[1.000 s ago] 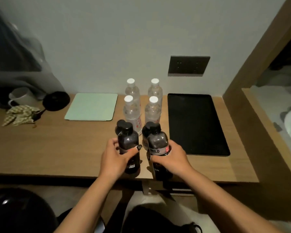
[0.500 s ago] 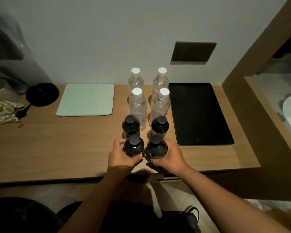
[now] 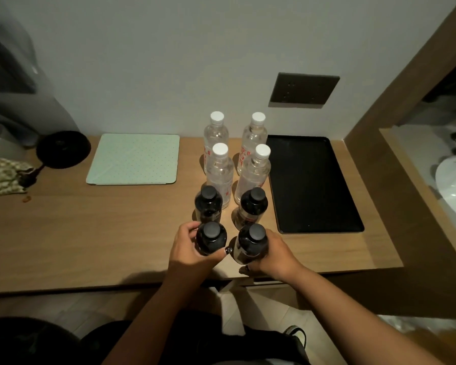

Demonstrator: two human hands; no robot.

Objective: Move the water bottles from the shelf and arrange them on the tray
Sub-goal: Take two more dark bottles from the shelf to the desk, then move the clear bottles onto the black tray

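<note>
Fingers of the left hand wrap the near-left dark bottle while the right hand is closed around the near-right dark bottle, each grip low on the body and below the cap, which I judge suits lifting both upright at once. Just above them in the frame stand two more dark bottles and four clear bottles with white caps (contents look clear, levels hard to read), all on the wooden shelf. The black tray, right of centre, holds nothing yet.
</note>
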